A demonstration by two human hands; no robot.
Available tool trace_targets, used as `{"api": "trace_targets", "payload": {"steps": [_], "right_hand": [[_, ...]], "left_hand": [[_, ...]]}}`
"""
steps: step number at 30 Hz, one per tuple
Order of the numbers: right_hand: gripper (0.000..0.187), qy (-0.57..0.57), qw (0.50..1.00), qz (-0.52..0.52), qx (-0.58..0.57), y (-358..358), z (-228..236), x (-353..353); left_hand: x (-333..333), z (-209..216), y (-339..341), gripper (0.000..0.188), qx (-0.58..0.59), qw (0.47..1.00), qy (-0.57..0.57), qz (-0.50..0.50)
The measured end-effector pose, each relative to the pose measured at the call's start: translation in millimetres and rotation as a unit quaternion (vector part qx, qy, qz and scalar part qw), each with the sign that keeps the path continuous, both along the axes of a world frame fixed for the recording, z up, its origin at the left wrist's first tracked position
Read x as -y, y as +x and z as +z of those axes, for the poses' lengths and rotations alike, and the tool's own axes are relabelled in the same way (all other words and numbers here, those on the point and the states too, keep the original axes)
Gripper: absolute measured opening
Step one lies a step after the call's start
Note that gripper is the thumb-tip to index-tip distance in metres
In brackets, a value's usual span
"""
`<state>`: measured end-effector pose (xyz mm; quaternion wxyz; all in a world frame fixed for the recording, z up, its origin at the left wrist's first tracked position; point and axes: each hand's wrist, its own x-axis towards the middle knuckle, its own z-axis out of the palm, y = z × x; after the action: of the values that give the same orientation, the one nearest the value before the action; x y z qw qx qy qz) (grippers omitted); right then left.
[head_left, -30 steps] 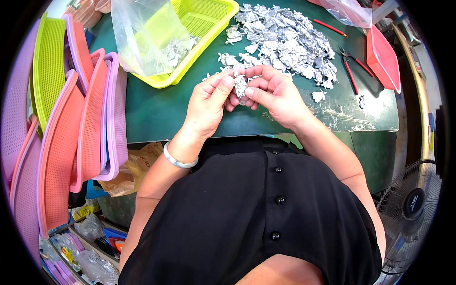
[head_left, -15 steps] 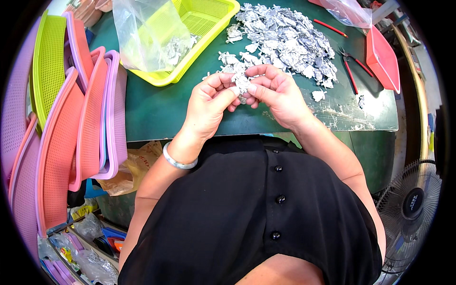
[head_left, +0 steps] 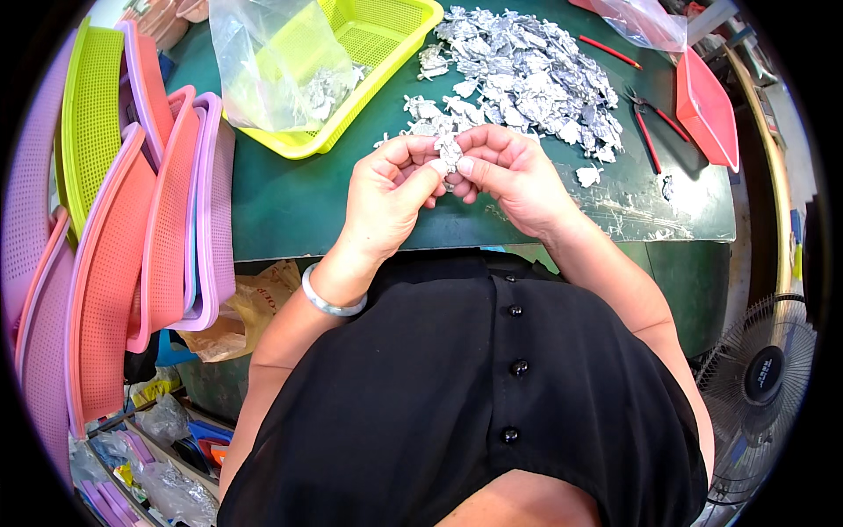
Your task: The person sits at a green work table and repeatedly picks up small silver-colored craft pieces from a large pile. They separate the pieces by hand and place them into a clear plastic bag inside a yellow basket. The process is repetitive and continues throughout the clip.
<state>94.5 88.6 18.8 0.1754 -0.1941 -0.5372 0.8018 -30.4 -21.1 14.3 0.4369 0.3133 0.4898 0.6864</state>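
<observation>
Between my fingertips, just over the near part of the table, is a small silvery metal casting. My left hand pinches it from the left with thumb and forefinger. From the right, my right hand grips the same piece, its thumb against the front. Fingers cover part of the casting's edges. Right beyond my hands, a few similar pieces lie loose. Farther back spreads a large pile of such castings. One single piece rests apart, to the right of my right hand.
A yellow-green basket with a clear plastic bag stands at the back left. Red-handled pliers, a red pen-like stick and a pink tray lie right. Stacked baskets crowd the left; a fan stands lower right.
The casting between my fingers has tilted slightly and sits a little lower in the grip. My hands have barely moved.
</observation>
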Motion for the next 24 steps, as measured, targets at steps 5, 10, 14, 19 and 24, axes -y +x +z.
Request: {"api": "trace_targets", "payload": {"steps": [5,10,14,19,24], "right_hand": [[0.018,0.006,1.0,0.003,0.002,1.0,1.4,-0.8],[0.015,0.011,1.0,-0.004,-0.004,0.8,-1.3,-0.3],[0.016,0.011,1.0,0.001,-0.008,1.2,-1.8,-0.3],[0.014,0.021,1.0,-0.002,-0.006,1.3,-2.0,0.5],[0.013,0.021,1.0,0.002,-0.005,1.8,-1.7,0.4]], "left_hand": [[-0.7,0.8,1.6,0.016,-0.019,1.0,0.0,0.008],[-1.1,1.0,1.9,0.015,-0.022,1.0,-0.005,0.01],[-0.7,-0.6,1.2,0.015,-0.025,1.0,-0.009,0.011],[-0.6,-1.7,3.0,0.014,-0.033,0.999,-0.002,0.023],[-0.3,-0.2,4.3,0.013,-0.046,0.999,-0.006,0.028]]}}
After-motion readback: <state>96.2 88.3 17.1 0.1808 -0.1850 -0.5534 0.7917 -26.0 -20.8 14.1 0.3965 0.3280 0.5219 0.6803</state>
